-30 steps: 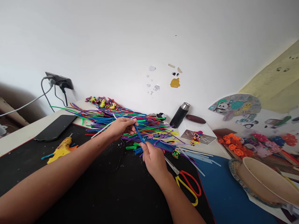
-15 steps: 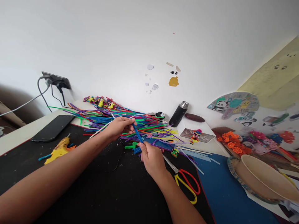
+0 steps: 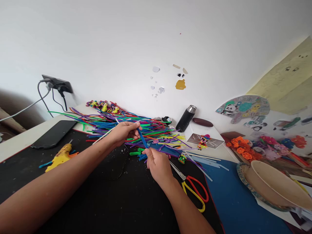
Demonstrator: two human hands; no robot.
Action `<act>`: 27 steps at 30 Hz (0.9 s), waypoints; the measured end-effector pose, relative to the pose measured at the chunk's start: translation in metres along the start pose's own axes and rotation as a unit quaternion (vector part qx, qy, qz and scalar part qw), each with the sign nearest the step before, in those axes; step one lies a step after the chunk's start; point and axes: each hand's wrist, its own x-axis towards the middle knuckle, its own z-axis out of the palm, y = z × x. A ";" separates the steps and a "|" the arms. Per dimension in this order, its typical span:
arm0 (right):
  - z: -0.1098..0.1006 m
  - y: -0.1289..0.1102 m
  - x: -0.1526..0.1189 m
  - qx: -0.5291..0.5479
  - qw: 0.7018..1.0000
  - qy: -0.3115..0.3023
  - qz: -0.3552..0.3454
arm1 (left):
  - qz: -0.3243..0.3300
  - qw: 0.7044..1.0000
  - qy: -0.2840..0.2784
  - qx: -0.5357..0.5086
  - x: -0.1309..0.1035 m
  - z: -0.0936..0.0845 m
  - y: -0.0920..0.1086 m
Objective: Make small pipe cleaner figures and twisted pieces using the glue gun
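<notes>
Blue pipe cleaners [image 3: 143,139] run slantwise between my two hands, above the black mat [image 3: 102,198]. My left hand [image 3: 125,132] pinches their upper end between thumb and fingers. Closed round their lower end is my right hand [image 3: 158,164]. Behind my hands spreads a big pile of coloured pipe cleaners [image 3: 104,125]. Short green folded pieces [image 3: 135,153] and blue ones [image 3: 142,157] lie just past my right hand. Scissors [image 3: 186,178] with red and yellow handles rest to the right of that hand.
At left are a yellow glue gun [image 3: 59,157] and a black phone [image 3: 54,134]. A dark flask [image 3: 186,118] leans by the wall, near a white box [image 3: 207,138] and small figures [image 3: 203,141]. A round bowl [image 3: 278,185] stands at right.
The view has shifted very slightly. My hands keep their grip on the blue pipe cleaners in almost the same pose.
</notes>
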 end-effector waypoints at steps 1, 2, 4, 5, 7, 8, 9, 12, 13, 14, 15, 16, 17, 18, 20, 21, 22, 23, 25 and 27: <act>0.000 0.000 0.000 0.023 1.000 -0.003 0.004 | 0.002 1.000 0.000 -0.011 0.000 0.000 0.000; 0.000 0.000 0.001 0.051 0.999 -0.007 0.010 | 0.004 1.000 -0.001 -0.023 -0.001 0.001 0.001; 0.000 0.000 0.001 0.115 0.993 -0.016 0.028 | 0.007 0.999 -0.004 -0.042 -0.001 0.002 0.002; 0.001 -0.001 0.001 0.147 0.988 -0.019 0.039 | 0.007 0.999 -0.005 -0.047 -0.001 0.002 0.002; 0.001 -0.002 0.001 0.202 0.977 -0.028 0.058 | 0.008 0.998 -0.012 -0.065 -0.002 0.003 0.003; 0.002 -0.002 0.001 0.224 0.972 -0.032 0.065 | 0.009 0.997 -0.022 -0.078 -0.002 0.003 0.004; 0.002 -0.003 0.001 0.243 0.967 -0.037 0.071 | 0.011 0.995 -0.035 -0.093 -0.003 0.003 0.004; 0.002 -0.003 0.001 0.287 0.953 -0.050 0.087 | 0.012 0.988 -0.077 -0.132 -0.004 0.002 0.006; 0.002 -0.004 0.002 0.301 0.948 -0.053 0.092 | 0.009 0.987 -0.087 -0.134 -0.005 0.001 0.006; 0.001 -0.004 0.002 0.314 0.943 -0.057 0.097 | 0.004 0.987 -0.094 -0.131 -0.005 0.001 0.006; 0.000 -0.004 0.003 0.327 0.938 -0.058 0.102 | -0.001 0.987 -0.101 -0.125 -0.006 0.000 0.006; -0.001 -0.004 0.004 0.338 0.934 -0.058 0.104 | -0.005 0.987 -0.107 -0.116 -0.006 -0.001 0.006; -0.002 -0.004 0.004 0.349 0.929 -0.057 0.106 | -0.010 0.988 -0.112 -0.105 -0.006 -0.002 0.006; -0.003 -0.004 0.005 0.359 0.926 -0.055 0.107 | -0.013 0.989 -0.115 -0.094 -0.006 -0.003 0.006; -0.004 -0.004 0.007 0.381 0.917 -0.048 0.110 | -0.020 0.991 -0.115 -0.069 -0.006 -0.005 0.008; -0.005 -0.004 0.007 0.396 0.910 -0.043 0.114 | -0.023 0.992 -0.112 -0.056 -0.006 -0.005 0.008; -0.005 -0.004 0.008 0.410 0.903 -0.038 0.119 | -0.023 0.993 -0.106 -0.043 -0.006 -0.005 0.009; -0.005 -0.004 0.008 0.424 0.897 -0.031 0.123 | -0.020 0.994 -0.099 -0.030 -0.006 -0.004 0.009; -0.006 -0.003 0.009 0.446 0.885 -0.012 0.133 | -0.008 0.996 -0.087 -0.006 -0.007 0.000 0.009; -0.006 -0.002 0.010 0.463 0.875 0.014 0.144 | 0.007 0.997 -0.077 0.015 -0.008 0.005 0.008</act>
